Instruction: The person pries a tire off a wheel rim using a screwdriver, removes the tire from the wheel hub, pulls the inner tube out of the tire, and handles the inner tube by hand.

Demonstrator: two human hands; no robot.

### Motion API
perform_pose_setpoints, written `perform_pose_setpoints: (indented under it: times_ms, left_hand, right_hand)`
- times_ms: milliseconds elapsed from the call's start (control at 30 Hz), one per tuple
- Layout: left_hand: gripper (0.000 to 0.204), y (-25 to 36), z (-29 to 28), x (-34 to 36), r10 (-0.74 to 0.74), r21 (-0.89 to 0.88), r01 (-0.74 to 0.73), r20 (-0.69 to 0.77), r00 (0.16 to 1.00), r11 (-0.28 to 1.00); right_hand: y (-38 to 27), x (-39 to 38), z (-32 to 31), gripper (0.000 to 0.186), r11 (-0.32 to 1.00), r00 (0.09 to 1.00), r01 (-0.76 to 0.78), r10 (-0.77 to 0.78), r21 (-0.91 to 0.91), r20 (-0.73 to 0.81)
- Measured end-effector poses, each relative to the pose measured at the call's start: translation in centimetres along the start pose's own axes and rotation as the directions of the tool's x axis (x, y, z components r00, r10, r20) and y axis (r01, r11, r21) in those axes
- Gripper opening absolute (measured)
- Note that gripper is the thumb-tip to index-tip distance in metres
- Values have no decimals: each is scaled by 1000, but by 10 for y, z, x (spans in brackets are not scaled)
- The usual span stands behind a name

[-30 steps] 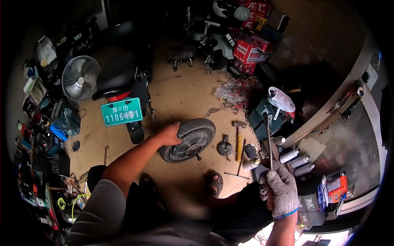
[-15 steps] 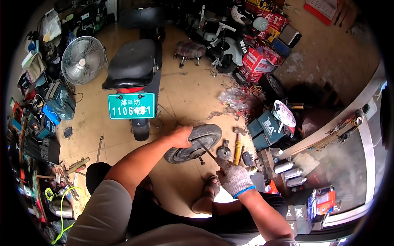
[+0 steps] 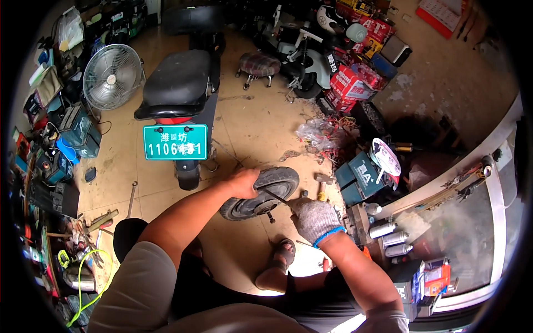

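A small black-tyred wheel lies tilted on the floor in front of me, with a bolt-like axle end sticking out toward me. My bare left hand is closed over the tyre's far left edge. In a grey knitted glove with a blue cuff, my right hand is closed round a thin metal tyre lever. The lever's far end meets the tyre close to my left fingers; its exact tip is hidden. Just beyond the glove lies a hammer, its handle partly covered by that hand.
Beyond the wheel stands a scooter with a green plate. A fan and batteries line the left side. To the right are another battery, spray cans and a glass door frame. A checked stool stands farther back.
My right hand has moved slightly up and forward with the lever, whose near end is lower in angle. The glove now covers most of the hammer's handle. My left hand stays on the tyre.
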State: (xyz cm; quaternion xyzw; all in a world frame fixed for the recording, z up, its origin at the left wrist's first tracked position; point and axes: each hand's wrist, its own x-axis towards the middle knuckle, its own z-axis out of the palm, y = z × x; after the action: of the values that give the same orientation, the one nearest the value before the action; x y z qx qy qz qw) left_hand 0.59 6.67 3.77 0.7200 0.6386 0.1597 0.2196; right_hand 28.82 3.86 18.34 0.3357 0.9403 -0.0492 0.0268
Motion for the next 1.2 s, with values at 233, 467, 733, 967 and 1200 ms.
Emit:
perform_pose_setpoints:
  times_ms: [233, 467, 733, 967, 1200]
  left_hand:
    - [59, -4, -2, 6, 38, 4, -38, -4, 999, 999]
    - [59, -28, 3, 23, 33, -8, -34, -55, 998, 999]
    - [61, -44, -1, 35, 12, -111, -15, -31, 999, 994]
    - [60, -27, -3, 34, -17, -56, 16, -17, 1000, 998]
    - [52, -15, -2, 26, 15, -70, -20, -73, 997, 997]
  right_hand:
    - [-5, 63, -42, 29, 991, 949, -50, 85, -121, 304]
    - [-29, 105, -64, 33, 991, 917, -21, 71, -130, 393]
    - [-23, 36, 41, 24, 993, 991, -116, 114, -24, -66]
    - [0, 16, 47, 58, 943, 988, -126, 149, 308, -50]
    - [30, 35, -2, 28, 990, 985, -113, 100, 89, 137]
